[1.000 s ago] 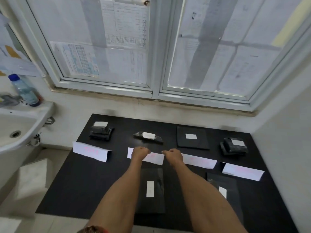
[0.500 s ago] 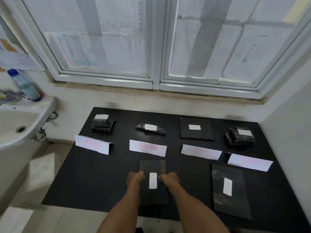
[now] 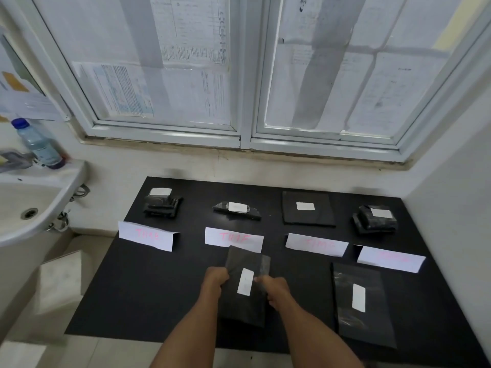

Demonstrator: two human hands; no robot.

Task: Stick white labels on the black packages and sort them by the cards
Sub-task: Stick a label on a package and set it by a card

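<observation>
A flat black package point(image 3: 245, 306) with a white label point(image 3: 245, 282) is lifted off the black table point(image 3: 159, 288); its top edge overlaps the second card point(image 3: 233, 239). My left hand point(image 3: 214, 280) grips its left edge and my right hand point(image 3: 275, 289) grips its right edge. Another flat labelled black package point(image 3: 358, 304) lies at the front right. Behind the row of white cards with pink writing point(image 3: 147, 235) point(image 3: 316, 244) point(image 3: 390, 258) sit several labelled black packages point(image 3: 162, 203) point(image 3: 236, 209) point(image 3: 307, 208) point(image 3: 374, 217).
A white sink point(image 3: 29, 208) with a plastic bottle point(image 3: 37, 143) on its rim stands left of the table. A papered window point(image 3: 247, 75) is behind, a white wall on the right. Pale floor tiles point(image 3: 53, 288) lie below the table's left edge.
Both hands pulled back from the cards to the flat package in front, took hold of its two sides and lifted it off the table, tilting it up.
</observation>
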